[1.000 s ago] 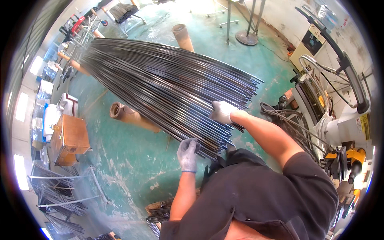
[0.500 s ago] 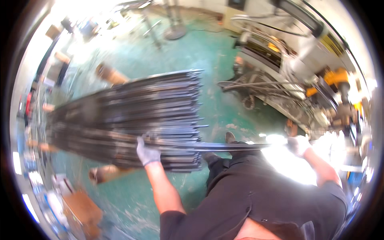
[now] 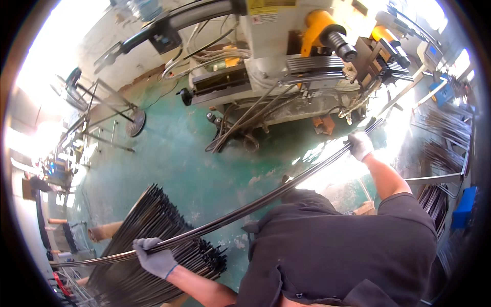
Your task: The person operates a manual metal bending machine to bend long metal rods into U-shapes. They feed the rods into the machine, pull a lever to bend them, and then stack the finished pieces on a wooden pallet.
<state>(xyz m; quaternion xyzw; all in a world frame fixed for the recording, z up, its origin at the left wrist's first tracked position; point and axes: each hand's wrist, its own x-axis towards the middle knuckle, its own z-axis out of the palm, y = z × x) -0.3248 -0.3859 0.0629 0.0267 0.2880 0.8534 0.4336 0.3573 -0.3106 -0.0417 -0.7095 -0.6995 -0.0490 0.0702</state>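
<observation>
A bundle of long thin dark metal rods [image 3: 245, 209] runs across in front of me, bending slightly, from the lower left to the right. My left hand [image 3: 155, 257], in a pale grey glove with a blue cuff edge, is closed around the bundle. Near its right end, my gloved right hand [image 3: 360, 145] grips the same rods. Below and beside my left hand lies a large stack of similar dark rods [image 3: 148, 230], their ends pointing toward me. The far left end of the held bundle is blurred near the picture's rim.
Ahead stands a machine with yellow-and-black cylindrical parts [image 3: 327, 36], cables and a metal bed [image 3: 286, 115]. A round-based stand [image 3: 135, 123] is at the left on the green floor [image 3: 179, 158]. A metal rack with rods [image 3: 445, 176] and a blue bin [image 3: 464, 207] are at the right.
My view has turned right toward the machine. The held rods have come away from over the stack, and both hands still grip them.
</observation>
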